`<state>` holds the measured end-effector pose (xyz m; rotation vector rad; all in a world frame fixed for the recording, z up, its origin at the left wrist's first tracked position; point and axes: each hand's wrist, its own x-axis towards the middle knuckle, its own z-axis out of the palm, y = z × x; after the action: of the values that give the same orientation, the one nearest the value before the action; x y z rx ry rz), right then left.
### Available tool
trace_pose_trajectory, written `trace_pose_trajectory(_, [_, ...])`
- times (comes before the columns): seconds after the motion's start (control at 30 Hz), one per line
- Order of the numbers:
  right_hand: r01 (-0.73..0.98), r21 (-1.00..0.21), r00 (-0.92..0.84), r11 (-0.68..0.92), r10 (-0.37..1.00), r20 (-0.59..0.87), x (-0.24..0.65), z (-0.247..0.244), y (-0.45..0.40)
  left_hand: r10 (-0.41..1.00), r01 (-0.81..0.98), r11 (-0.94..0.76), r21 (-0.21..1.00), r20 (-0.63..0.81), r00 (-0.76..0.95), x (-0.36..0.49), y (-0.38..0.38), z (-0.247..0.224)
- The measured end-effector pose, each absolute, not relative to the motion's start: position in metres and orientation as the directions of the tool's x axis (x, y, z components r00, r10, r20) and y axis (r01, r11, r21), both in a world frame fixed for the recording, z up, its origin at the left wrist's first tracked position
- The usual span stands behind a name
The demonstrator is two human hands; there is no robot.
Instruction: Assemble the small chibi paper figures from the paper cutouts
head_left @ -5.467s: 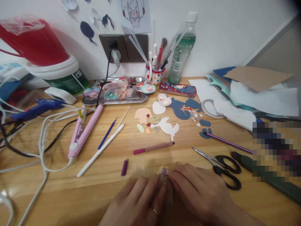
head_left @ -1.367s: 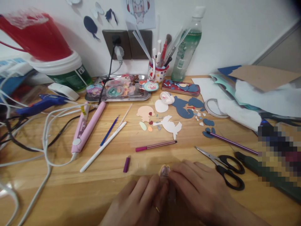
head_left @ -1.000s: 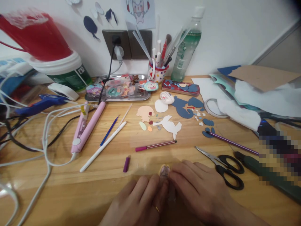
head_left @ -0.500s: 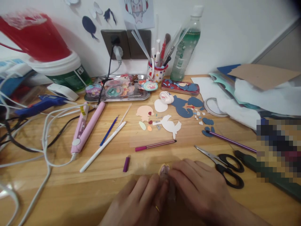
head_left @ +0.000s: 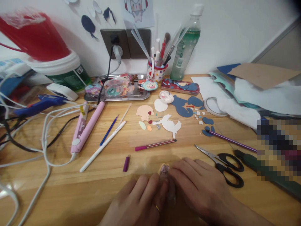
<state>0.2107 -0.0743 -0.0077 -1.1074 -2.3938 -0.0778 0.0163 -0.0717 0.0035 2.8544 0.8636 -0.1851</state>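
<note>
At the front of the table my left hand (head_left: 138, 201), a gold ring on one finger, pinches a small yellow-edged cutout (head_left: 164, 167) with a pinkish-purple middle. My right hand (head_left: 199, 186) comes in from the other side, its fingers closed together with their tips at the cutout's right edge. A clear strip (head_left: 172, 190), like tape or film, hangs down between the two hands. Most of the cutout is hidden behind the fingers. Black-handled scissors (head_left: 219, 164) lie a little open just right of my right hand. A purple pen cap (head_left: 126, 164) rests beyond my left hand.
Paper cutouts (head_left: 172, 125) lie mid-table, with a magenta pen (head_left: 155, 145) before them. At left are a pink hair straightener (head_left: 90, 128), a white pen (head_left: 103, 146) and tangled cables (head_left: 44, 138). A metal tray (head_left: 117, 99), pen cup (head_left: 157, 72) and bottle (head_left: 185, 47) stand at the back.
The clear strip between my hands has shifted slightly and looks more bent. Both hands hold nearly the same position; the table items have not moved.
</note>
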Motion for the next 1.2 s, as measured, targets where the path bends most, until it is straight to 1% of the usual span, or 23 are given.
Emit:
trace_pose_trajectory(0.43, [0.722, -0.151, -0.565, 0.675, 0.701, 0.434, 0.2090, -0.0057, -0.0733, 0.549, 0.569, -0.814, 0.114, -0.166, 0.819, 0.0173, -0.0730, 0.0037])
trace_pose_trajectory(0.6, [0.723, -0.109, -0.575, 0.683, 0.681, 0.454, 0.2080, -0.0068, -0.0728, 0.541, 0.563, -0.818, 0.119, -0.173, 0.823, 0.0172, -0.0727, 0.0037])
trace_pose_trajectory(0.73, [0.728, -0.137, -0.556, 0.671, 0.696, 0.456, 0.2085, -0.0075, -0.0720, 0.550, 0.569, -0.814, 0.115, -0.160, 0.820, 0.0172, -0.0719, 0.0033])
trace_pose_trajectory(0.93, [0.732, -0.143, -0.547, 0.666, 0.700, 0.459, 0.2083, -0.0069, -0.0728, 0.551, 0.569, -0.812, 0.127, -0.155, 0.820, 0.0162, -0.0722, 0.0030])
trace_pose_trajectory(1.07, [0.730, -0.133, -0.556, 0.670, 0.696, 0.455, 0.2075, -0.0071, -0.0720, 0.556, 0.570, -0.815, 0.101, -0.140, 0.819, 0.0157, -0.0747, 0.0021])
trace_pose_trajectory(1.2, [0.770, -0.094, -0.533, 0.630, 0.718, 0.447, 0.2113, -0.0089, -0.0696, 0.566, 0.585, -0.808, 0.077, -0.178, 0.805, 0.0168, -0.0757, 0.0031])
